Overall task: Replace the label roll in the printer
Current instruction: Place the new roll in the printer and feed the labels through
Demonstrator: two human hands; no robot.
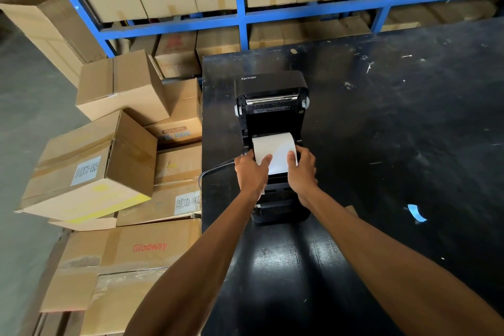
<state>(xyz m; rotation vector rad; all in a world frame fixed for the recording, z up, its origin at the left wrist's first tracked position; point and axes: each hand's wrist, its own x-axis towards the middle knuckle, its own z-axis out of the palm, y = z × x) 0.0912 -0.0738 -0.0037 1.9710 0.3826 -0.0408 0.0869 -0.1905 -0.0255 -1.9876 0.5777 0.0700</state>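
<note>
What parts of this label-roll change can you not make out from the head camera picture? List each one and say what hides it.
1. Ends of the white paper label roll and its holders: covered by the left hand and right hand.
2. Front of the black plastic printer: behind both wrists.
3. Small white text under the open lid: too small to read.
4. Where the grey cable ends: hidden by the left hand and the black table edge.
</note>
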